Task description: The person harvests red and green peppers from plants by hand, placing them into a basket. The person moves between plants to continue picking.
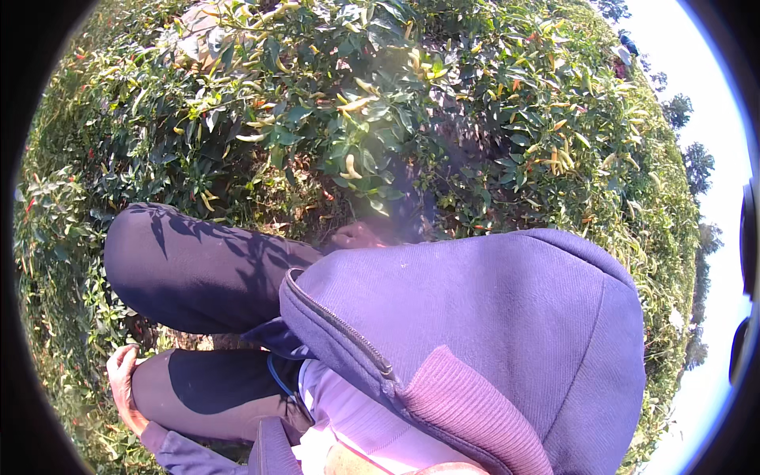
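Observation:
My left hand (122, 377) rests with bent fingers against the outer side of my left knee (151, 380); whether anything lies in its fingers cannot be made out. Beside my right thigh (208, 273), at the foot of the plants, is my right hand (358, 235). It is blurred and partly covered by my purple-blue zip jacket (463, 297), so its grip is hidden. Leafy chilli plants (380, 113) stand close by that side. They carry pale yellow chillies (351, 167), with orange ones (555, 159) among them.
Dense chilli foliage surrounds my legs and continues to the field's far edge. A tan object (205, 35) is partly hidden behind leaves. Far off, a person (626, 47) is among the plants, and trees (697, 166) line the horizon.

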A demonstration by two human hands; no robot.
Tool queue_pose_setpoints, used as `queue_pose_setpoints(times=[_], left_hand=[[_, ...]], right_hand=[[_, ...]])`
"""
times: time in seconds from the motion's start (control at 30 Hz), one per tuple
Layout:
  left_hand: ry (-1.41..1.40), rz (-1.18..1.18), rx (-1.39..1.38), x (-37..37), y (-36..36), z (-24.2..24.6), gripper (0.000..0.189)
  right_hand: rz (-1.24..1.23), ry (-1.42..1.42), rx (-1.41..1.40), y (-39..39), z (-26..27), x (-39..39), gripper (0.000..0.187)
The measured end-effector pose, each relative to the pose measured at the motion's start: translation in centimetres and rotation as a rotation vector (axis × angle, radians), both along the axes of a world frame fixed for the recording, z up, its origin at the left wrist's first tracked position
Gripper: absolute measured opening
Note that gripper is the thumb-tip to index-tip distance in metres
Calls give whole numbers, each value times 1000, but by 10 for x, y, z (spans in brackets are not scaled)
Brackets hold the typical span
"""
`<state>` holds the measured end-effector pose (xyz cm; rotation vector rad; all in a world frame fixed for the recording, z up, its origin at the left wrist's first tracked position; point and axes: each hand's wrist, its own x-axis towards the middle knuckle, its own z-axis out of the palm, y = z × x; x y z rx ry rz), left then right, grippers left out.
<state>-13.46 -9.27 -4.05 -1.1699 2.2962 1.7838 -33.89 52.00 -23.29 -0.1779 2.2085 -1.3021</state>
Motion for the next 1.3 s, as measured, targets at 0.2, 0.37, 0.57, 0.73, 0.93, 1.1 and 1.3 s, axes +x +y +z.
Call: queue_pose_setpoints(times=[0.2,0.37,0.57,0.73,0.93,1.1,1.3], left_hand=[[-14,-88,-9,-13,6,3,36],[26,-1,37,-20,15,1,40],[20,-55,3,-26,7,-6,48],[31,-12,-13,-12,6,-3,43],[-24,-26,-70,-11,14,6,42],[10,-34,-67,-13,14,5,45],[23,-43,-76,-8,15,5,41]], right_hand=[[-500,497,-203,98,95,-42,25],[-860,1151,30,218,196,-137,25],[-697,1070,1164,301,222,-201,22],[-758,1032,1001,311,221,-223,20],[-881,1041,668,304,227,-231,18],[-943,950,186,294,236,-238,18],[-947,796,-263,280,240,-243,18]])
